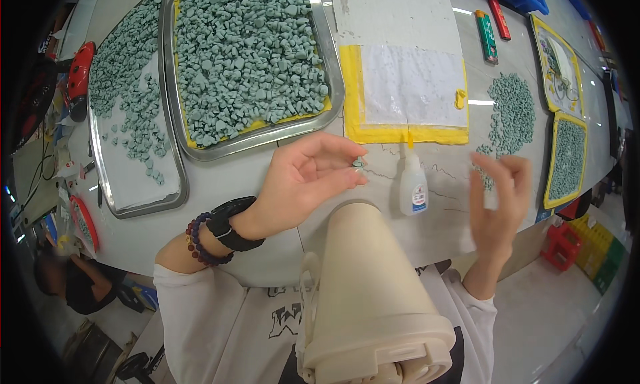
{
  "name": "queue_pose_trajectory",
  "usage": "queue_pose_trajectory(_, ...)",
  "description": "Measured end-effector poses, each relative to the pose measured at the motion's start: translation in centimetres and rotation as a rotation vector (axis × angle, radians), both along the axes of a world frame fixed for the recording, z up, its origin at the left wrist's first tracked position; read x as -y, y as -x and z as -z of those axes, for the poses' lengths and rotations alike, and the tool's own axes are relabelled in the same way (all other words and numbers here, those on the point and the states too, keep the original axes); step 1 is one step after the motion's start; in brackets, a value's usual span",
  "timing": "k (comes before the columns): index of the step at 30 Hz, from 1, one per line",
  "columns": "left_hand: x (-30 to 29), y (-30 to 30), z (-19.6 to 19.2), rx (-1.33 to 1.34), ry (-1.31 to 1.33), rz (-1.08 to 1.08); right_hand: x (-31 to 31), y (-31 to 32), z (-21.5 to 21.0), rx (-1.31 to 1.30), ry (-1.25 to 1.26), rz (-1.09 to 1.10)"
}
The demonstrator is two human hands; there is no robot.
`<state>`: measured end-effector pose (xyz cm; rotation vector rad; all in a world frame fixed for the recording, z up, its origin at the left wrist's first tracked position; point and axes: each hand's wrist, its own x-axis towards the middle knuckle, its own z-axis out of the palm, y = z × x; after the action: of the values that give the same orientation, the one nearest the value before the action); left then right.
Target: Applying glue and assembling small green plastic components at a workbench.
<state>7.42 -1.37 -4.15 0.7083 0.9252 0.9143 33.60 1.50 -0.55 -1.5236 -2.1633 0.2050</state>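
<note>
Bare table (253,177) lay open beneath the left hand (300,181). A glue bottle (413,184) stood between both hands; the cream cone (367,284) blocked the near edge, and two steel trays (170,117) lay beyond.

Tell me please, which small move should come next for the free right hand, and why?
Probably the right hand should reach for the glue bottle. The left hand pinches a small green piece at its fingertips, the right hand is open and holds nothing, and the bottle stands upright between them.
</note>
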Motion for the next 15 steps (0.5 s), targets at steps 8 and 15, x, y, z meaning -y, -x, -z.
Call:
queue_pose_trajectory(8,-0.3,-0.2,0.0,0.006,-0.011,0.021,-1.4,-3.4,1.0,0.146,0.052,0.088)
queue_pose_trajectory(15,-0.3,0.0,0.1,0.052,0.024,0.035,-1.8,-3.0,1.4,0.220,0.034,0.047)
